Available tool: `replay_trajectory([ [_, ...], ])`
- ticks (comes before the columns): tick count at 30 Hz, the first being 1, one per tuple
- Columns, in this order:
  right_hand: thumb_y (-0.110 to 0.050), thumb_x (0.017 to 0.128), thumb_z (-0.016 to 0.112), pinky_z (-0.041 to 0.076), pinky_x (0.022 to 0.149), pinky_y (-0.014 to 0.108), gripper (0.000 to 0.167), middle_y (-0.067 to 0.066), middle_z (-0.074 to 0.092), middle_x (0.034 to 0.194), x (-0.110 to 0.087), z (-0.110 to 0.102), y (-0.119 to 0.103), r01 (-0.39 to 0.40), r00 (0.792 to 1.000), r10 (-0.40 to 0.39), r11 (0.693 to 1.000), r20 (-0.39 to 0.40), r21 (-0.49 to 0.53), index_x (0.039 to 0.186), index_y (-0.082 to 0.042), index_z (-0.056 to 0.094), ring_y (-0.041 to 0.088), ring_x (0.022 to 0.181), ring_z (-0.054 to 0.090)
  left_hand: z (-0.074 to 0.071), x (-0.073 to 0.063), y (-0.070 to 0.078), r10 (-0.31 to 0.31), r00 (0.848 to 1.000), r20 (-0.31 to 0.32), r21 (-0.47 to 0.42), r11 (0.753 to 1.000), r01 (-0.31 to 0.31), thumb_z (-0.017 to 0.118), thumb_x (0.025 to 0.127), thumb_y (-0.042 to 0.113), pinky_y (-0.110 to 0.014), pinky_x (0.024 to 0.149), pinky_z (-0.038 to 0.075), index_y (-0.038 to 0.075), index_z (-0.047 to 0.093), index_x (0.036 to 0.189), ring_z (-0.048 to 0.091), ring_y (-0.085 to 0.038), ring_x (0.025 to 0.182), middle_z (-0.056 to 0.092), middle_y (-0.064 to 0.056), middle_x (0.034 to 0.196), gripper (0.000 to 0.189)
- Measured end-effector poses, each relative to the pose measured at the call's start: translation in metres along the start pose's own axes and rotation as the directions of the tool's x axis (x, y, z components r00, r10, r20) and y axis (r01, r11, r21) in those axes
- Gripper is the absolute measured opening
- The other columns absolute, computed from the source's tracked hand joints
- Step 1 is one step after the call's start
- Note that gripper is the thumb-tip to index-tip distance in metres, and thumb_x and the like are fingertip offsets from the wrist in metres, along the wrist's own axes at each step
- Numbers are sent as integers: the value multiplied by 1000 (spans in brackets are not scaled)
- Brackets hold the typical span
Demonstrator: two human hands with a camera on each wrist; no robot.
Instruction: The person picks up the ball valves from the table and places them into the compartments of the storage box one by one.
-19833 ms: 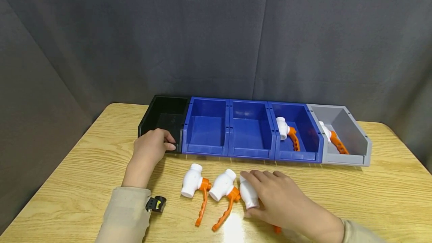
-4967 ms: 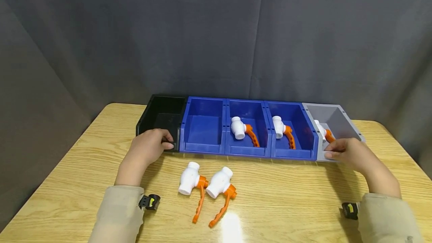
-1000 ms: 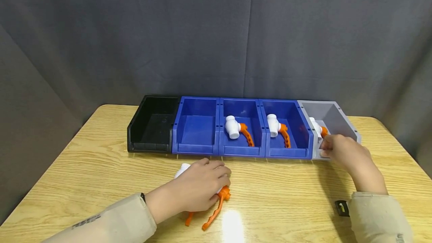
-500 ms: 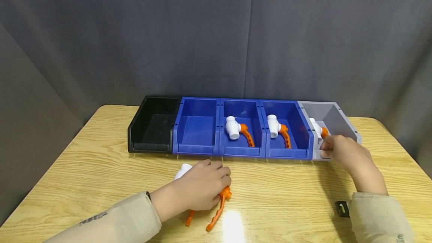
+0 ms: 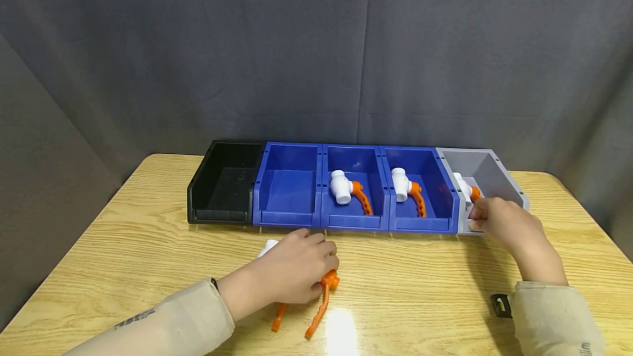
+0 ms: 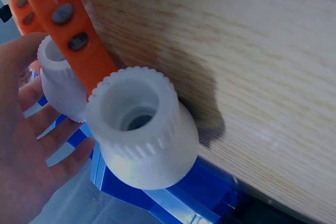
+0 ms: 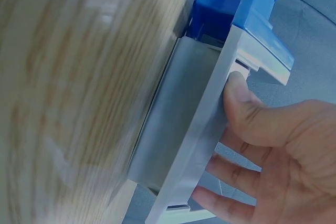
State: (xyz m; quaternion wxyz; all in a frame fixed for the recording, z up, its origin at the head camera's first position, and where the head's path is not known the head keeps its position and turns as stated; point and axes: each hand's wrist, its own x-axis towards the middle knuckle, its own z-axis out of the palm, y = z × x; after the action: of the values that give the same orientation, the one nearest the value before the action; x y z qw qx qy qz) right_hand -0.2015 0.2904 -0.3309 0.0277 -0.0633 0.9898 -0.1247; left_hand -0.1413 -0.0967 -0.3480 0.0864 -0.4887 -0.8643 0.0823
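My left hand (image 5: 299, 268) reaches over two ball valves with white bodies and orange handles on the table. It grips the right-hand ball valve (image 5: 330, 279), whose white body is hidden beneath the fingers in the head view. In the left wrist view the fingers curve round that white body, behind the nearer valve (image 6: 144, 129). Most of this second valve (image 5: 267, 248) is covered by the hand from above. At the far right my right hand (image 5: 511, 227) rests at the front of the grey bin (image 5: 499, 180), its thumb and loose fingers over the rim. A valve (image 5: 462, 187) lies inside, partly behind it.
The bins stand in one row along the back. A black bin (image 5: 220, 216) and a blue bin (image 5: 289, 218) on the left hold nothing. The middle blue bin (image 5: 353, 223) and the right blue bin (image 5: 425, 226) each hold one valve. A dark curtain (image 5: 316, 54) hangs behind.
Since 5 s ago, my left hand has left the black bin and taken hold of the right-hand valve. Over the last second that valve has turned slightly. The right hand stays put.
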Motion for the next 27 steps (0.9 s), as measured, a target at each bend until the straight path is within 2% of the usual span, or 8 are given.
replay_trajectory([
  [9,-11,87,73,42,63,52,7,11,63,83,-2,1,1,-8,1000,8,1000,2,7,87,-9,66,32,79,55,1,-3,-3,15,995,-98,16,1000,-13,76,77,35,-27,66,43,24,70,91,58,-14,82,61,8,87,19],
  [17,-10,88,72,42,63,51,7,11,63,84,-2,2,1,-5,1000,5,1000,4,5,86,-9,66,32,78,55,-10,-5,0,33,994,-108,14,999,-31,76,78,33,-29,72,46,24,72,97,60,-16,90,66,4,100,21],
  [27,-11,87,73,42,63,50,6,11,63,83,0,-1,0,-3,1000,3,1000,2,4,87,-9,67,32,79,55,-16,-11,-7,54,982,-179,47,998,-46,78,77,32,-30,75,48,22,73,100,63,-17,95,69,2,107,25],
])
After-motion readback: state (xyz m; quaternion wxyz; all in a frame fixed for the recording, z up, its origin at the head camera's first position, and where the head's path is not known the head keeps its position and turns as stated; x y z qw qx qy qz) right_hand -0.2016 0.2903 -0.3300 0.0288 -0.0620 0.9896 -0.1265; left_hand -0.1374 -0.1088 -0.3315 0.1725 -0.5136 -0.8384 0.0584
